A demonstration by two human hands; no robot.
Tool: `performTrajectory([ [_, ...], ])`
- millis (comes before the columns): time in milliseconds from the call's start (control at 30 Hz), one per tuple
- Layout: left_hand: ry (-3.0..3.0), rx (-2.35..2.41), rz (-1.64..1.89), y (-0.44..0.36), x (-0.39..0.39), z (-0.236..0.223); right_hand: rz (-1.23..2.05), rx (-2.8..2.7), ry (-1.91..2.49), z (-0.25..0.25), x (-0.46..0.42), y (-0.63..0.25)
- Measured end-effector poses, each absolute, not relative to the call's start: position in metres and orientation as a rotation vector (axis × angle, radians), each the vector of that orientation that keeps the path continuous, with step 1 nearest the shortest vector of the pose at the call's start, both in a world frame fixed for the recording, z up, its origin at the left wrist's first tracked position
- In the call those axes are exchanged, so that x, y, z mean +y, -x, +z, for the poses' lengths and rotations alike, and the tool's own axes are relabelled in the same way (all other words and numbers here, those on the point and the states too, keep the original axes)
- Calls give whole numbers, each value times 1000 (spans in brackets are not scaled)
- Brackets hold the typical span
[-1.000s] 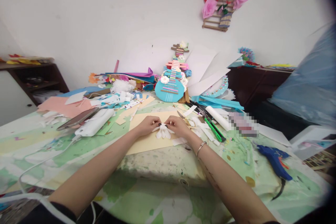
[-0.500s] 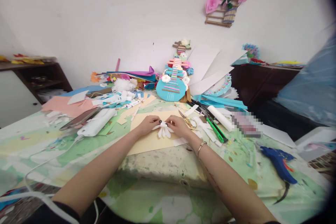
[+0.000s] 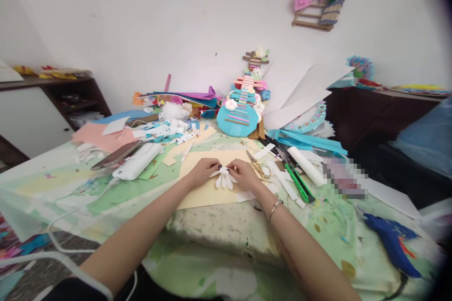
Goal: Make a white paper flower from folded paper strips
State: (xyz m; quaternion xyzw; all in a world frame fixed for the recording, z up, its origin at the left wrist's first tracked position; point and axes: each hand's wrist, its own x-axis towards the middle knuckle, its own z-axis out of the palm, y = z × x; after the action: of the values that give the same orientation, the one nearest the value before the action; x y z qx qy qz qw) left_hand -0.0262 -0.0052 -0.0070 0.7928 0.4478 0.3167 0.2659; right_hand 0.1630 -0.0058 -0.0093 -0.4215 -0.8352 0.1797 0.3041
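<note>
A white paper flower [image 3: 223, 179] with several long petals hangs between my two hands, its petals fanned toward me. My left hand [image 3: 205, 171] pinches its upper left edge with closed fingers. On the other side, my right hand [image 3: 243, 173] grips the upper right edge in the same way. Both hands are over a cream paper sheet [image 3: 201, 197] on the table. Gold-handled scissors [image 3: 259, 165] lie just right of my right hand. The fingertips partly cover the flower's top.
A blue glue gun [image 3: 391, 242] lies at the right. Near it are a green utility knife [image 3: 298, 183] and a white roll [image 3: 306, 165]. Left stand a white power bank [image 3: 137, 162] with a cable and a phone [image 3: 116, 155]. A blue paper-craft lute [image 3: 237, 120] leans at the back.
The camera view has turned slightly left, so the scene sits farther right. Both hands keep their hold on the white paper flower, with little visible movement.
</note>
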Motion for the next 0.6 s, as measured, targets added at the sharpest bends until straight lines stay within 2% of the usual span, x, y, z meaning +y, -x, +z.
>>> performTrajectory([
  [600,-2064,1301,714,23,-10,1,559,-2254,1238,-6,-10,-162],
])
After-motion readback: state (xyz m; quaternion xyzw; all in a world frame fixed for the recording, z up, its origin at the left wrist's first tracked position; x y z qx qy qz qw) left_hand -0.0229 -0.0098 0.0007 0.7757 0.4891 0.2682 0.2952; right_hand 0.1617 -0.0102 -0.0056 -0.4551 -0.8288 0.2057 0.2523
